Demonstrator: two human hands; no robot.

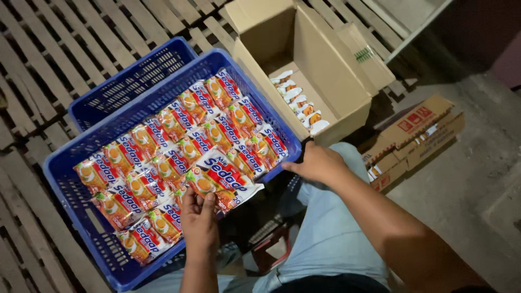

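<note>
The left hand (199, 221) pinches an instant noodle packet (220, 182) in its fingers, laying it over the packed rows in the blue crate (65, 173). The right hand (317, 163) curls closed on the crate's rim. Beyond, a cardboard box (325, 59) holds more packets (300, 103), which I judge want fetching.

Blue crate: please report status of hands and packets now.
Left hand grips noodle packet over blue crate. Right hand on crate corner. Crate nearly full; cardboard box open behind.

packets (179, 157): glossy plastic | crate (65, 179): blue plastic | box (325, 59): matt cardboard
</note>
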